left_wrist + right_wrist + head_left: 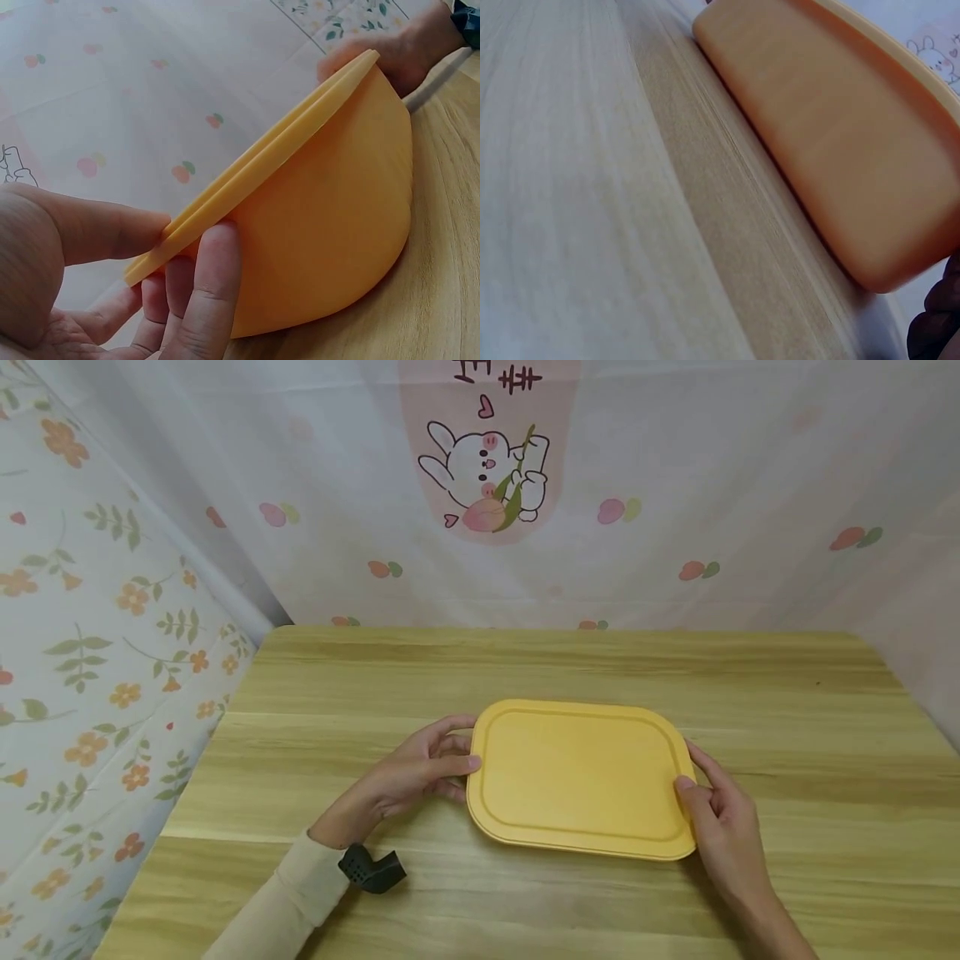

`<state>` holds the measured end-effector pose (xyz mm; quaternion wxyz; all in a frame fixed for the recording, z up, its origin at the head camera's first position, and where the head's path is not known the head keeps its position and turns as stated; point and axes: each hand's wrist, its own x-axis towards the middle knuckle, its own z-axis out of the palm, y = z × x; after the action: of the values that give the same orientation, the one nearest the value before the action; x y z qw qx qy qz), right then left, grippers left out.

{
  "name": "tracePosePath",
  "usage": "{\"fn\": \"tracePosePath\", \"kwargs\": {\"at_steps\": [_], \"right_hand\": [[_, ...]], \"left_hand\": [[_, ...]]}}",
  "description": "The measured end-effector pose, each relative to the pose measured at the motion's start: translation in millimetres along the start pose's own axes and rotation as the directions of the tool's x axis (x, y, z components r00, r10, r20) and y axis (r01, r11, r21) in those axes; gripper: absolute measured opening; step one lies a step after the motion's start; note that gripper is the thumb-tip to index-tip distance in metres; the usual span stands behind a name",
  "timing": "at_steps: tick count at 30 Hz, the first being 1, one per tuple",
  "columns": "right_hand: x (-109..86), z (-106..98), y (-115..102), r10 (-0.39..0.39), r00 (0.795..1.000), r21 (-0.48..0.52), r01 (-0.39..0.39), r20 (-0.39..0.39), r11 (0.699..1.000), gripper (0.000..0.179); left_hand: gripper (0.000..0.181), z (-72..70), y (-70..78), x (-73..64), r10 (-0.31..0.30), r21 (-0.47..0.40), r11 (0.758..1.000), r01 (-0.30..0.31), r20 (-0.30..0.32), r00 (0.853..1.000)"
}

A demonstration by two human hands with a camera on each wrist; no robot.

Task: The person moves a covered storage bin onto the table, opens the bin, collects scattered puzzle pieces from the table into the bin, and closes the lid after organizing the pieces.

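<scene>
A yellow lidded storage box [577,777], rectangular with rounded corners, is held between both hands over the wooden table. My left hand [420,764] pinches its left end, thumb on top of the lid's rim and fingers beneath. That pinch shows closely in the left wrist view, where the rim [277,150] overhangs the deep smooth side of the box. My right hand [723,827] grips the opposite end, thumb on the lid edge and fingers round the side. In the right wrist view the box's long side [840,142] stands close over the tabletop, with dark fingers [937,315] at its corner.
The wood-grain table [360,677] has a rounded back left corner. Behind it hangs a white curtain [322,460] printed with a rabbit and fruit; a flowered cloth [97,652] covers the left. A black wrist mount [372,870] sits on the left sleeve.
</scene>
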<state>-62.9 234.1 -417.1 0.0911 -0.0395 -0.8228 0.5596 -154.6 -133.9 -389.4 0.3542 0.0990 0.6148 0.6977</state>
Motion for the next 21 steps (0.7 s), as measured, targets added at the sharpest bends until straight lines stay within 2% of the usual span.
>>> {"fn": "tracePosePath", "kwargs": {"at_steps": [4, 8, 16, 19, 21], "right_hand": [[1.0, -1, 1, -0.007, 1.000, 0.011, 0.006, 0.014, 1.000, 0.046], [1.9, -2, 2, -0.006, 1.000, -0.020, 0.006, 0.012, 1.000, 0.046], [2.0, -4, 1, -0.006, 1.000, -0.073, 0.005, -0.007, 0.997, 0.046], [2.7, -7, 1, -0.011, 1.000, -0.130, 0.009, -0.010, 0.991, 0.043], [4.9, -10, 0, -0.037, 0.999, -0.178, 0.033, -0.020, 0.984, 0.041]], "left_hand": [[0.067, 0.5, 0.3, 0.3, -0.005, 0.008, 1.000, 0.006, -0.010, 1.000], [0.068, 1.4, 0.8, 1.2, -0.006, 0.015, 1.000, 0.006, -0.023, 1.000], [0.070, 1.1, -1.6, 3.6, 0.019, 0.028, 0.999, -0.019, 0.000, 1.000], [0.073, 0.5, -1.4, 3.4, 0.034, 0.071, 0.997, -0.033, -0.007, 0.999], [0.073, 0.7, 0.3, 2.4, 0.056, 0.147, 0.988, -0.051, -0.030, 0.998]]}}
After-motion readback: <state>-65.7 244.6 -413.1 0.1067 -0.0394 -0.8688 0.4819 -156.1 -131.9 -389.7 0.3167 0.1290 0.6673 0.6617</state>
